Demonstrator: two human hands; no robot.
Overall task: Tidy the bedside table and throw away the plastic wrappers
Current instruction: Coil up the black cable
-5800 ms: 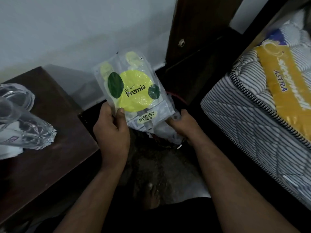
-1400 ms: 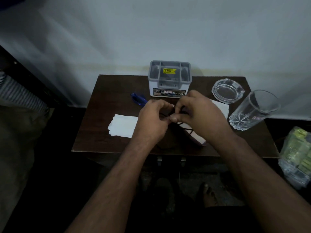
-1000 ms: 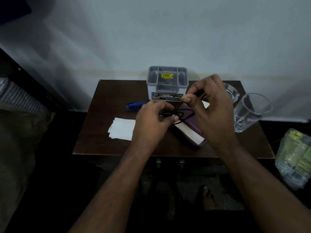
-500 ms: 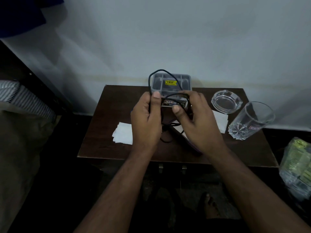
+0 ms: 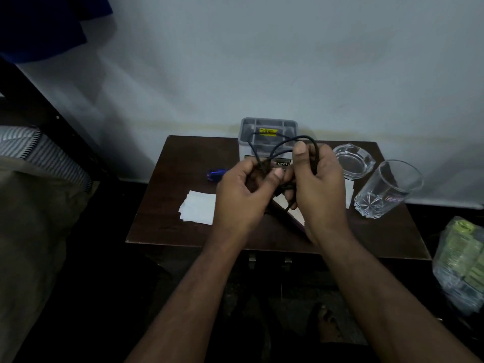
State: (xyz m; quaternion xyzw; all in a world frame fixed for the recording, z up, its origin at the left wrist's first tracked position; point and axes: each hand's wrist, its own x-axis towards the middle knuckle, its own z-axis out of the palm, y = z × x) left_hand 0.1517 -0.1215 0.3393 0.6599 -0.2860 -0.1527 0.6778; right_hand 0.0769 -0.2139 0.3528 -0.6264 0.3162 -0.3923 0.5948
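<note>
Both hands are raised over the dark wooden bench (image 5: 162,221) and hold one thin black cable (image 5: 284,144). The left hand (image 5: 239,195) pinches the cable between thumb and curled fingers. The right hand (image 5: 318,187) has its fingers closed round several loops, with the thumb pointing up. The loops rise in front of a grey plastic organiser (image 5: 268,125) that stands at the back edge of the bench. This organiser carries a yellow sticker on top, too small to read, and a dark label on its front where the letters "OPEL" can be read.

Left of the hands lie a blue pen (image 5: 215,174) and a white folded paper (image 5: 197,209). A purple book (image 5: 290,221) lies under the hands. On the right side stand a glass ashtray (image 5: 355,159) and a clear drinking glass (image 5: 387,188) with a small red mark, not readable.

The plastic wrappers (image 5: 463,263), clear with yellow-green print, are off the bench, low at the right edge of the view.
</note>
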